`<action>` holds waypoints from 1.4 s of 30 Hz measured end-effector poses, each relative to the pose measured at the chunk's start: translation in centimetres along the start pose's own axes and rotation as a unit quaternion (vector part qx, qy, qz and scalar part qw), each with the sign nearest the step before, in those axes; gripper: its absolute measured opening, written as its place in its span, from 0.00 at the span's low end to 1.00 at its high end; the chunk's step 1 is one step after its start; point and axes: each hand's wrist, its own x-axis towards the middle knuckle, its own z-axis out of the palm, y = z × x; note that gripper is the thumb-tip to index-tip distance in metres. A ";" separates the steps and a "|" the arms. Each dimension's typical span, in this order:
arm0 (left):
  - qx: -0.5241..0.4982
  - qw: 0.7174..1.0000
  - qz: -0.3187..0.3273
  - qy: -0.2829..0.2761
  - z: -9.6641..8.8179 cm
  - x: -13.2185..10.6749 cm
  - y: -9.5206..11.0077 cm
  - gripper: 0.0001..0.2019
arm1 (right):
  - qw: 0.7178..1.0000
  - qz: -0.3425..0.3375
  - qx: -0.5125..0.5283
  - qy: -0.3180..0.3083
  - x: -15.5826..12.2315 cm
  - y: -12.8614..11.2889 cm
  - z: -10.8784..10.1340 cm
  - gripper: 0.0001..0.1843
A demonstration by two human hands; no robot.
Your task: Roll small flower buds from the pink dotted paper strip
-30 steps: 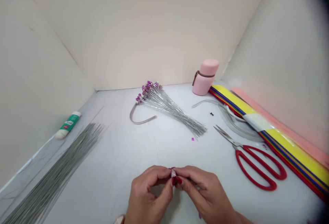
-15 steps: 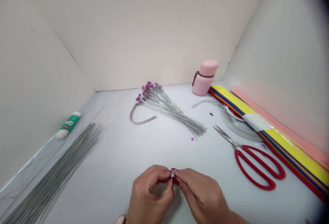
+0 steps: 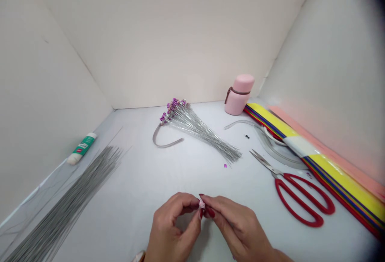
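Both hands meet low in the middle of the white table (image 3: pixel 144 181). My left hand (image 3: pixel 173 228) and my right hand (image 3: pixel 237 226) pinch a tiny silvery-pink piece (image 3: pixel 201 204) between their fingertips. Beyond them lies a bundle of silver wires (image 3: pixel 201 131) tipped with small purple beads (image 3: pixel 173 107). A single purple scrap (image 3: pixel 225 166) lies loose on the table near the wire ends.
Red-handled scissors (image 3: pixel 297 191) lie to the right, beside a roll of clear tape (image 3: pixel 278 149) and a stack of coloured sheets (image 3: pixel 327 161). A pink bottle (image 3: pixel 240 94) stands at the back. Plain grey wires (image 3: pixel 66 206) and a glue tube (image 3: pixel 82 148) lie at the left.
The hands keep pinching the small piece, with the fingertips shifting slightly. The view has tilted a little, so everything sits slightly lower in the picture.
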 end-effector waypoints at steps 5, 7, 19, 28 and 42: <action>-0.006 1.000 0.002 -0.013 0.0 0.1 0.0 0.08 | 0.999 0.037 -0.002 -0.006 0.1 -0.1 -0.2 0.13; -0.012 1.000 0.005 -0.013 0.1 0.1 -0.1 0.09 | 0.999 0.054 -0.007 -0.002 0.1 -0.1 -0.2 0.11; 0.082 0.990 0.115 -0.006 -0.3 0.0 -0.3 0.10 | 0.998 0.012 -0.067 0.005 0.1 -0.3 -0.2 0.11; 0.134 0.975 0.177 -0.012 -0.4 0.2 -0.3 0.09 | 0.981 -0.123 -0.151 0.016 0.0 0.4 -0.2 0.13; 0.142 0.981 0.126 -0.043 -0.4 0.2 -0.4 0.07 | 0.970 -0.142 -0.195 -0.006 0.7 0.0 -0.8 0.15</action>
